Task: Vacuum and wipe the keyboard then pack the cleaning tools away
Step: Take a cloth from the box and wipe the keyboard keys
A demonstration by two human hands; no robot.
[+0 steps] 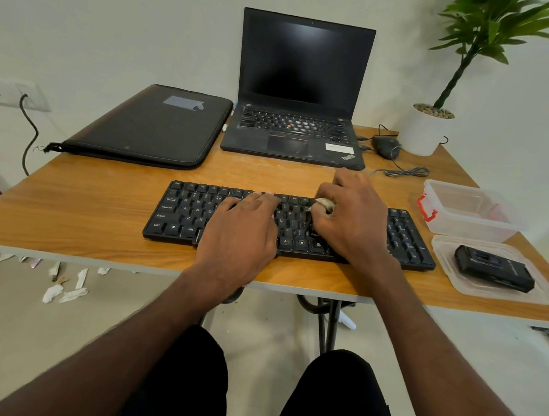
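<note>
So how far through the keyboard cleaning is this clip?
Midway. The small black vacuum lies on the container lid, so vacuuming looks finished. The right hand rubs a small pale wipe over the keyboard; the left hand steadies it. Packing into the open container remains.

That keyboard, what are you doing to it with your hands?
A person is wiping the black keyboard. The left hand lies flat on the keys, and the right hand pinches a small pale wipe against the upper rows. A small black gadget, maybe the vacuum, sits on a clear lid beside an open plastic box, so nothing is packed away yet.
</note>
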